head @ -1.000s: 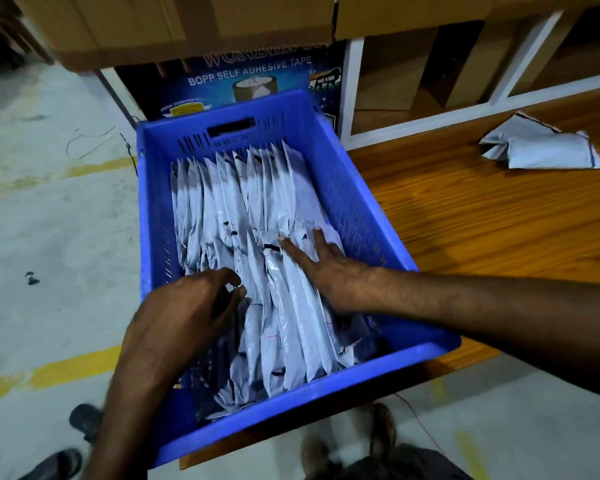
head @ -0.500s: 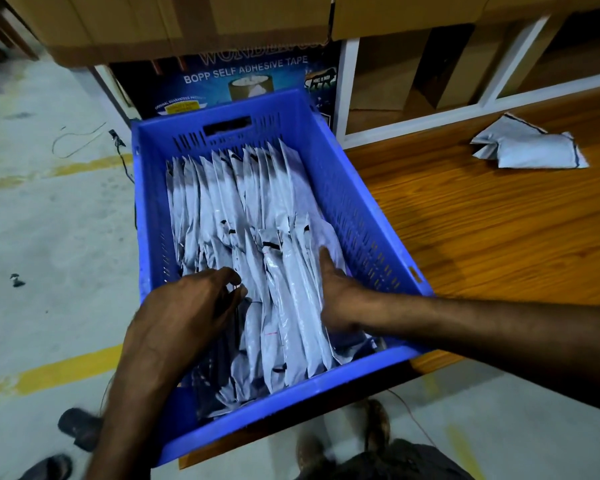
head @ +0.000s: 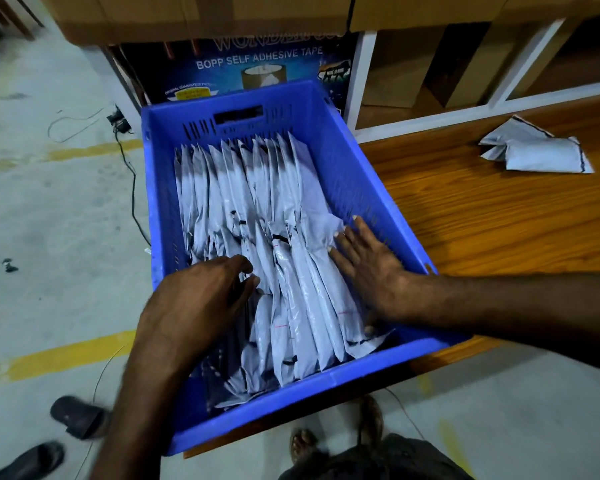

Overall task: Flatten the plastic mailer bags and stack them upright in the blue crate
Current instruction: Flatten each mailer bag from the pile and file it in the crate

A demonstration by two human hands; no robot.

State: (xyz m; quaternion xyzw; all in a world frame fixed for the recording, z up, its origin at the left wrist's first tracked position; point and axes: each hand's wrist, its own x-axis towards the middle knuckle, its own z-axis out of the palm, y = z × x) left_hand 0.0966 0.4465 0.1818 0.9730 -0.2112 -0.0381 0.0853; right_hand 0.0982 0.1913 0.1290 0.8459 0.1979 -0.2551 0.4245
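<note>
As they stand edge-up, mailer bags point(head: 284, 209) look glossy — grey-white

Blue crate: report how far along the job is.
Done: many mailer bags stand upright in rows inside the blue crate. In hand: the right hand presses flat on the rightmost bags; the left hand curls its fingers among the near-left ones. Left: one crumpled bag lies on the wooden table, not yet flattened or crated.
</note>
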